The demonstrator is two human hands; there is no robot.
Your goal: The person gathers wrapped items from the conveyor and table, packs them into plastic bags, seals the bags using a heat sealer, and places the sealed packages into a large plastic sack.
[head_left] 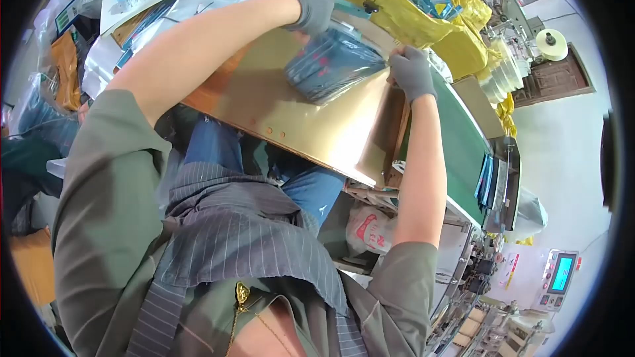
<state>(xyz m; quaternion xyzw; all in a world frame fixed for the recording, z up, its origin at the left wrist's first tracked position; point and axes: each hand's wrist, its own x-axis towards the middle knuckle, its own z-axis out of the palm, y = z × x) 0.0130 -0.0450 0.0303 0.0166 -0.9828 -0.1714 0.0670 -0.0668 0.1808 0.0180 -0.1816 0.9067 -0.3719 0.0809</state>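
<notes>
Here on the left, your left hand [311,10], in a grey knitted glove, bends over by the upper edge of the blue, red-spotted bundle in clear plastic [331,66]; whether those fingers pinch or merely press, I can't tell. The bundle itself sits in the middle, tilted over the shiny, brass-coloured work surface [278,102]. And on the right, your gloved right hand [413,73] has its fingers closed, pinching the gathered plastic at the bundle's right end, just below the bulging yellow plastic bag [397,10].
</notes>
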